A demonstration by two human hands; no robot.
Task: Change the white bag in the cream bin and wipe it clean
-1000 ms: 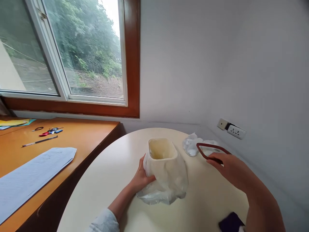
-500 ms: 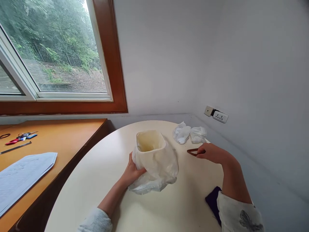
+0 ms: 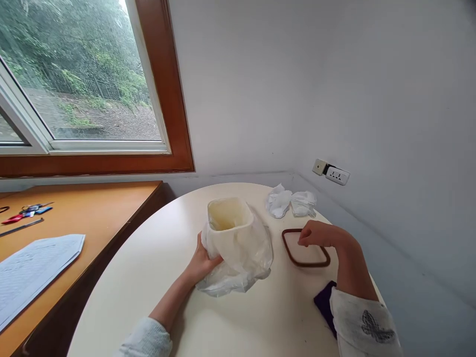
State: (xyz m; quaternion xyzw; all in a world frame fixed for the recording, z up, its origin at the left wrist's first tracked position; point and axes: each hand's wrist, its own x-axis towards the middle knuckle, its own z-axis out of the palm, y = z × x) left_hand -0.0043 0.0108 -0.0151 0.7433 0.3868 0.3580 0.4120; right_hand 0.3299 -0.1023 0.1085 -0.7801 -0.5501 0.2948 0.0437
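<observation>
My left hand (image 3: 202, 265) is wrapped round the left side of a small cream waste bin (image 3: 230, 215). A translucent white bin liner (image 3: 247, 258) hangs loosely over the bin's outside, down to the table. The bin stands with its squarish mouth facing up. To its right, my right hand (image 3: 320, 234) has its fingers closed at the far edge of a brown bin rim ring (image 3: 307, 265), a square frame with rounded corners. The fingers cover part of that edge. The ring appears nearly flat, at or just above the tabletop.
Crumpled white plastic bags (image 3: 292, 202) lie at the back of the round cream table (image 3: 148, 258). A dark purple cloth-like item (image 3: 326, 305) sits by my right forearm. On the wooden desk (image 3: 100, 201) at left are papers (image 3: 40, 267), keys (image 3: 33, 210) and a pen (image 3: 22, 227).
The brown ring has tipped from edge-on to nearly flat, its opening now showing. My right hand has shifted slightly left. My left hand and the bin keep their places.
</observation>
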